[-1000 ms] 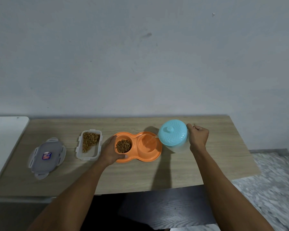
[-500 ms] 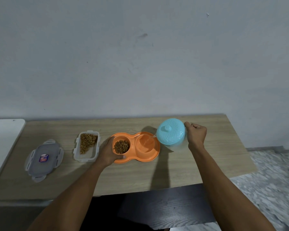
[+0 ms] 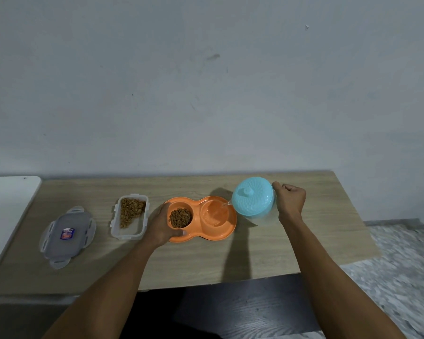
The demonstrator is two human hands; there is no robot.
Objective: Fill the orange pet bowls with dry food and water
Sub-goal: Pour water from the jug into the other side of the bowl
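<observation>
Water [image 3: 214, 214] now streams from the tilted jug [image 3: 252, 199] into the orange pet bowls [image 3: 220, 234], right well; right hand [image 3: 290, 200] grips the jug, left hand [image 3: 160, 226] clasps the rim beside the kibble [image 3: 180, 217].

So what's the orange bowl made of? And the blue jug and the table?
The orange bowl looks like smooth moulded plastic: one even colour, soft shine. The blue jug is probably plastic too: patterned lid, cloudy see-through body. The table shows wood grain lines; real wood or laminate, I can't tell.
</observation>
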